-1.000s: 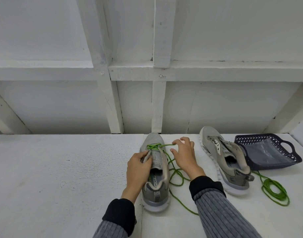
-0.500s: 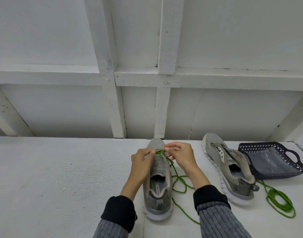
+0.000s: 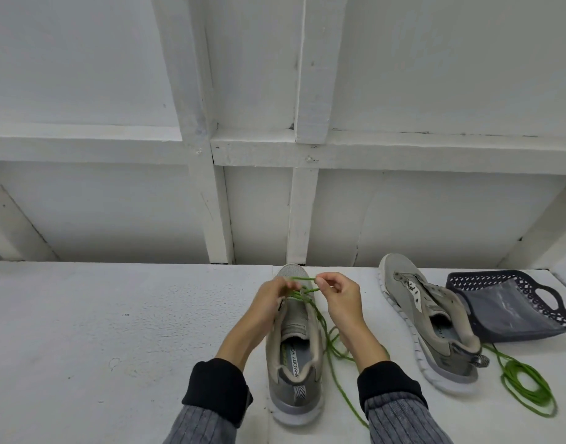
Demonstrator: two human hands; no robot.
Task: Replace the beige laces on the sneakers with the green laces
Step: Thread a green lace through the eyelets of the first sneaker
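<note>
A grey sneaker point(image 3: 295, 363) stands in front of me, toe pointing away, with a green lace point(image 3: 331, 347) threaded near its toe and trailing down its right side. My left hand point(image 3: 270, 302) pinches the lace at the left eyelets. My right hand point(image 3: 337, 298) pinches a loop of the same lace just above the toe end. A second grey sneaker point(image 3: 435, 328) with no lace visible lies to the right. A coiled green lace point(image 3: 528, 387) lies beside its heel.
A dark blue plastic basket point(image 3: 512, 302) lies at the far right, with a clear bag inside. A white wall with wooden beams rises right behind the white table point(image 3: 99, 331).
Both hands moved up from the middle of the sneaker to its toe end and came together on the green lace. My right hand now pinches a raised loop.
</note>
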